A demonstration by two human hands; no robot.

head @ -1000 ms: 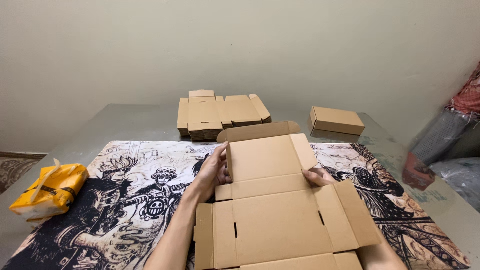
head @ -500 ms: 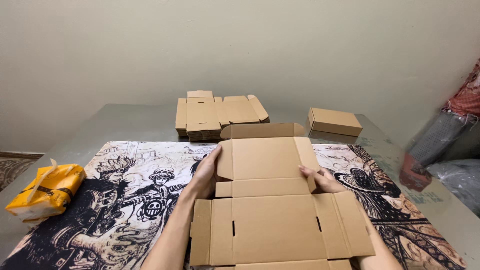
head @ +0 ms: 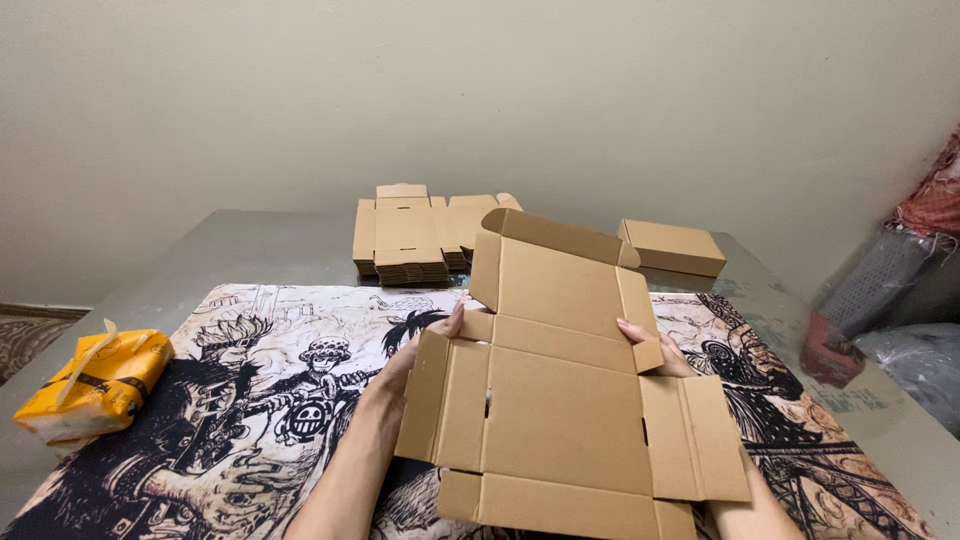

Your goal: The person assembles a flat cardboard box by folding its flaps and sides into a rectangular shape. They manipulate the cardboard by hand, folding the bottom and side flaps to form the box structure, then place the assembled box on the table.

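Both hands, left hand [head: 415, 362] and right hand [head: 668, 352], grasp the flat cardboard box [head: 560, 390] at mid-frame; its upper flap now tilts rightward, lifted higher than before.

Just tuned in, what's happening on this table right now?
A person holds a flat, unfolded cardboard box with both hands above a printed mat. The left hand grips its left edge and the right hand its right edge, where the far panel tilts up. At the far end of the table lie a stack of flat boxes and one folded box. A yellow packet sits at the left.
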